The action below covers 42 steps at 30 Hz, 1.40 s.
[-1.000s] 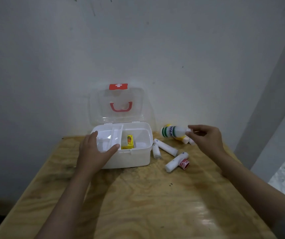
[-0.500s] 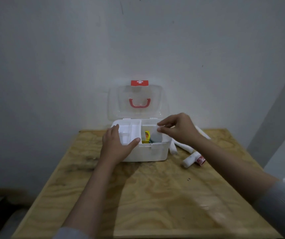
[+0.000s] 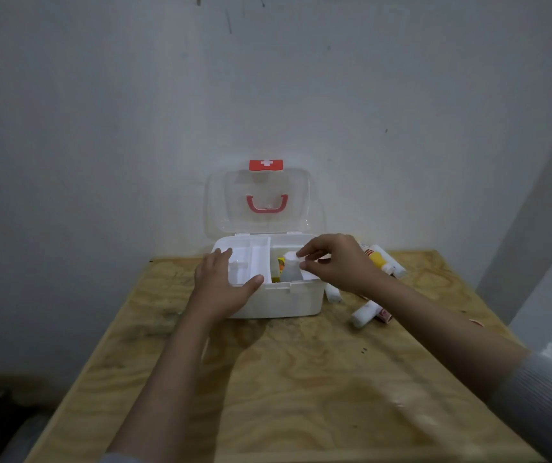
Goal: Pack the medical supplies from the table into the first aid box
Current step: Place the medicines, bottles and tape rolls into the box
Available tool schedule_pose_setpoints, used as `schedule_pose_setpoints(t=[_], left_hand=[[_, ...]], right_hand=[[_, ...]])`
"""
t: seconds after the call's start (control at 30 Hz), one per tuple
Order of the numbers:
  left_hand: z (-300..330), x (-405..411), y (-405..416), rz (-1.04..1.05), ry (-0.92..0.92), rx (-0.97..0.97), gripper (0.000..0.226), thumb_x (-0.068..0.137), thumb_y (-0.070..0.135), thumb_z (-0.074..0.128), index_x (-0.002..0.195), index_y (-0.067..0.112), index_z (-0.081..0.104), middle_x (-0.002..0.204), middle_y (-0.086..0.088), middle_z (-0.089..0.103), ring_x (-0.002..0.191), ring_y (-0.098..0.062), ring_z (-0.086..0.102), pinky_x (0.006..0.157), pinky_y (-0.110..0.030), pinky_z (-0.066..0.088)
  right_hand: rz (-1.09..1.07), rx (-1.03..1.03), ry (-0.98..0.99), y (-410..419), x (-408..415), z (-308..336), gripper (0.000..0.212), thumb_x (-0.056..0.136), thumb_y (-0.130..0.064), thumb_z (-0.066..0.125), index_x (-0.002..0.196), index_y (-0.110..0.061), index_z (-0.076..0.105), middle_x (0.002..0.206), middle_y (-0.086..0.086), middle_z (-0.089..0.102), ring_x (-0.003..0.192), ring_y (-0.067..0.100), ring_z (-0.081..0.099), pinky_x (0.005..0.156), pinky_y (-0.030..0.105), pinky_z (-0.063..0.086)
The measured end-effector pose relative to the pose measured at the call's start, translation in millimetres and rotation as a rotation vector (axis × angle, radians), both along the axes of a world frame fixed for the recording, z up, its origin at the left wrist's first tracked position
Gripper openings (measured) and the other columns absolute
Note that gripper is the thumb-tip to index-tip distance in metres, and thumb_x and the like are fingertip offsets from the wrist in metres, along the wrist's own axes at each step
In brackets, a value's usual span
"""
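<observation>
The white first aid box (image 3: 284, 300) stands at the back of the wooden table (image 3: 301, 379), its clear lid (image 3: 258, 198) with a red handle propped open against the wall. My left hand (image 3: 226, 287) grips the box's front left corner, thumb over the rim. My right hand (image 3: 336, 262) pinches the cap of a white bottle (image 3: 290, 271) standing upright in the right compartment, next to a small yellow packet (image 3: 280, 263). Right of the box lie white bandage rolls (image 3: 364, 314), a yellow bottle (image 3: 377, 260) and a small red-and-white item (image 3: 384, 316).
A bare grey wall rises directly behind the box. The table's right edge borders a grey pillar (image 3: 541, 235). The front half of the wooden tabletop lies under my forearms.
My right hand carried the white bottle from the table's right side to the box and lowered it upright into the right compartment. My left hand stayed on the box.
</observation>
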State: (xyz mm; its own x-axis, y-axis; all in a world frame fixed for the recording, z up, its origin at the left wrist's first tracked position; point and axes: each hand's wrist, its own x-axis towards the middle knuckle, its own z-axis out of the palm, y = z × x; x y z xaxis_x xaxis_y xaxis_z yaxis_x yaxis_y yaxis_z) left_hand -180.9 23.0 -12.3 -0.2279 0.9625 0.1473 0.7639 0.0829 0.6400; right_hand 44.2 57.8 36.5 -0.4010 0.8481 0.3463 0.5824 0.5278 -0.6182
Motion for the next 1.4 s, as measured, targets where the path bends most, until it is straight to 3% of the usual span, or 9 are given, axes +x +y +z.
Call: schedule_pose_setpoints(t=[0.17, 0.27, 0.4, 0.53, 0.77, 0.93, 1.03, 1.23, 1.4], left_hand=[[0, -3, -1, -0.022, 0.008, -0.013, 0.084, 0.079, 0.054, 0.062, 0.147, 0.024, 0.022, 0.159, 0.000, 0.010, 0.146, -0.024, 0.004, 0.116, -0.044, 0.012], [0, -3, 1, -0.018, -0.005, -0.008, 0.084, 0.079, 0.053, 0.063, 0.146, 0.025, 0.022, 0.159, 0.001, 0.011, 0.146, -0.025, 0.006, 0.116, -0.045, 0.014], [-1, -2, 0, -0.011, -0.002, 0.016, 0.083, 0.079, 0.051, 0.064, 0.146, 0.024, 0.024, 0.159, 0.000, 0.012, 0.145, -0.025, 0.010, 0.116, -0.046, 0.017], [-1, -2, 0, 0.004, 0.003, 0.010, 0.083, 0.078, 0.051, 0.065, 0.145, 0.025, 0.024, 0.158, 0.000, 0.014, 0.144, -0.026, 0.013, 0.115, -0.048, 0.019], [5, 1, -5, 0.012, -0.015, 0.013, 0.082, 0.078, 0.049, 0.066, 0.145, 0.025, 0.025, 0.158, 0.000, 0.015, 0.144, -0.025, 0.013, 0.114, -0.047, 0.019], [5, 1, -5, 0.014, -0.016, 0.001, 0.082, 0.078, 0.050, 0.066, 0.145, 0.026, 0.025, 0.158, 0.001, 0.014, 0.144, -0.025, 0.012, 0.114, -0.048, 0.020], [6, 2, -6, 0.018, -0.013, -0.003, 0.083, 0.078, 0.050, 0.066, 0.145, 0.026, 0.024, 0.158, 0.001, 0.014, 0.144, -0.025, 0.014, 0.113, -0.049, 0.021], [7, 3, -5, 0.020, -0.015, -0.004, 0.084, 0.077, 0.050, 0.067, 0.145, 0.026, 0.024, 0.158, 0.001, 0.015, 0.144, -0.026, 0.016, 0.113, -0.050, 0.023], [8, 3, -7, 0.022, -0.022, -0.008, 0.084, 0.077, 0.049, 0.067, 0.145, 0.026, 0.024, 0.158, 0.001, 0.015, 0.144, -0.026, 0.015, 0.113, -0.050, 0.023]], right_hand=[[-0.139, 0.033, 0.098, 8, 38, -7, 0.010, 0.078, -0.015, 0.072, 0.088, -0.016, 0.074, 0.079, -0.009, 0.069, 0.071, -0.006, 0.064, 0.067, 0.007, 0.049], [-0.228, -0.045, 0.074, 13, 67, -16, 0.007, 0.076, -0.014, 0.073, 0.083, -0.016, 0.074, 0.079, -0.004, 0.071, 0.073, -0.002, 0.063, 0.069, 0.015, 0.046], [-0.268, -0.201, -0.178, 14, 100, -33, 0.015, 0.073, -0.020, 0.076, 0.086, -0.024, 0.071, 0.085, -0.008, 0.067, 0.072, -0.001, 0.059, 0.063, 0.015, 0.041], [-0.274, -0.319, -0.308, 14, 114, -48, 0.018, 0.075, -0.029, 0.072, 0.092, -0.029, 0.069, 0.098, -0.001, 0.067, 0.083, 0.009, 0.062, 0.072, 0.026, 0.049], [-0.358, -0.380, -0.215, 19, 107, -58, 0.002, 0.076, -0.025, 0.069, 0.077, -0.024, 0.068, 0.089, 0.002, 0.069, 0.081, 0.013, 0.063, 0.065, 0.026, 0.050], [-0.397, -0.369, -0.176, 24, 104, -60, 0.014, 0.072, -0.031, 0.074, 0.074, -0.022, 0.065, 0.078, -0.002, 0.066, 0.069, 0.007, 0.059, 0.055, 0.023, 0.042], [-0.414, -0.340, -0.134, 24, 103, -62, 0.025, 0.072, -0.035, 0.074, 0.089, -0.021, 0.063, 0.076, -0.004, 0.062, 0.070, 0.009, 0.058, 0.055, 0.023, 0.039], [-0.186, -0.439, -0.303, 22, 104, -52, 0.067, 0.070, -0.041, 0.077, 0.129, -0.035, 0.047, 0.122, -0.003, 0.053, 0.108, 0.012, 0.052, 0.089, 0.026, 0.042], [-0.141, -0.392, -0.305, 27, 102, -57, 0.052, 0.070, -0.037, 0.078, 0.119, -0.031, 0.060, 0.134, -0.009, 0.053, 0.118, 0.010, 0.049, 0.091, 0.023, 0.041]])
